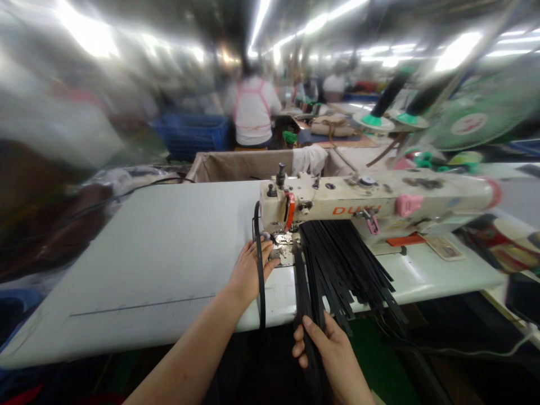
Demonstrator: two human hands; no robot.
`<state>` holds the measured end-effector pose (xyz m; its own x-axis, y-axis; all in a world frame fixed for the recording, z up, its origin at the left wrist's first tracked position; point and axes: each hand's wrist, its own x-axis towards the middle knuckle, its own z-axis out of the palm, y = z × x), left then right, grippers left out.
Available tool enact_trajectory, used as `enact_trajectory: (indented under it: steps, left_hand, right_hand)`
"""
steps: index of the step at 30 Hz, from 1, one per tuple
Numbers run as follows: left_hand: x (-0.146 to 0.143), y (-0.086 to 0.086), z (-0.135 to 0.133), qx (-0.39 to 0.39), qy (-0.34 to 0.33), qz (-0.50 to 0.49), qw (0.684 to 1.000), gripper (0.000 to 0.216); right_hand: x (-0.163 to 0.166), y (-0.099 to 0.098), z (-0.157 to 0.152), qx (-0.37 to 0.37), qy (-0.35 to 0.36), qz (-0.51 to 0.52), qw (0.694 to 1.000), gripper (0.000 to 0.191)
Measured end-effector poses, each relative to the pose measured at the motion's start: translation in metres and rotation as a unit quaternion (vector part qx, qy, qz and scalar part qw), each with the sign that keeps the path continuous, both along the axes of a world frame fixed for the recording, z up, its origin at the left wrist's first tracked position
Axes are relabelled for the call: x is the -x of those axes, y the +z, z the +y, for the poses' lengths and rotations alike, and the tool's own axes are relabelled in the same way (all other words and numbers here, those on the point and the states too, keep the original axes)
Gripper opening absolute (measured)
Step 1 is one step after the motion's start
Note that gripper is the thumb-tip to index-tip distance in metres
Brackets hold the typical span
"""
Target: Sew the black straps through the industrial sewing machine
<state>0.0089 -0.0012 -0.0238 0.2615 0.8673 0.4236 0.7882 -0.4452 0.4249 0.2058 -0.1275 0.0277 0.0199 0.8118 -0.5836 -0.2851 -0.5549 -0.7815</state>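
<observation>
My left hand [247, 271] lies beside the presser foot of a sewing machine [320, 197], fingers stretched toward the metal needle plate [287, 256] and thumb apart. A narrow black strap [261, 292] hangs from the machine head's left side and passes across this hand to the table's front edge. Below that edge, my right hand [333, 346] is closed round black straps [304, 292], thumb on top; they run up toward the needle area. Under the machine arm, a thick bundle of similar black straps [341, 259] fans out to the right. The stitching point is too small to make out.
The white machine table [169, 242] carries a printed ruler along its front. Behind it stands a fabric-lined bin [244, 166]. Thread cones [390, 93] and a green fan [472, 121] are at right. A person [253, 109] sits farther back near a blue crate [192, 132].
</observation>
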Motion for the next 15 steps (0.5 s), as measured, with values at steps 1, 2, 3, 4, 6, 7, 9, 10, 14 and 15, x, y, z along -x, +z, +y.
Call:
enact_trajectory:
  steps: [1,2,3,4,6,7,9,10,14,15]
  left_hand:
    - [0.000,0.000,0.000,-0.002,0.001,-0.001,1.000,0.035]
    - [0.000,0.000,0.000,-0.002,0.002,-0.001,1.000,0.035]
    - [-0.001,-0.001,0.000,-0.003,0.003,-0.002,1.000,0.034]
    - [-0.001,-0.001,0.000,-0.004,0.003,-0.003,1.000,0.034]
    - [-0.001,-0.002,0.001,-0.007,0.003,-0.008,1.000,0.032]
    - [0.000,-0.004,0.002,-0.010,0.002,-0.015,1.000,0.031]
    - [0.002,-0.007,0.004,-0.012,0.002,-0.034,0.999,0.028]
    - [0.004,-0.008,0.006,-0.010,0.003,-0.045,0.999,0.027]
    - [0.012,-0.013,0.024,0.006,0.003,-0.085,0.996,0.030]
    - [0.014,-0.013,0.032,0.012,0.004,-0.094,0.996,0.031]
  right_hand:
    - [0.000,0.000,0.000,0.002,0.001,-0.003,1.000,0.058]
    - [0.000,0.000,0.000,0.001,0.002,-0.006,1.000,0.058]
    - [0.000,0.000,0.001,-0.003,0.001,-0.009,1.000,0.058]
    - [0.000,0.000,0.001,-0.008,0.001,-0.011,1.000,0.058]
    - [0.000,-0.002,0.002,-0.022,-0.002,-0.013,1.000,0.058]
    - [-0.001,-0.004,0.001,-0.028,-0.003,-0.012,1.000,0.059]
    - [-0.003,-0.010,0.000,-0.034,0.000,-0.005,0.999,0.060]
    - [-0.004,-0.014,-0.002,-0.035,0.002,0.000,0.999,0.060]
    - [-0.009,-0.029,-0.008,-0.034,0.023,0.020,0.999,0.063]
    - [-0.010,-0.031,-0.009,-0.033,0.031,0.022,0.999,0.065]
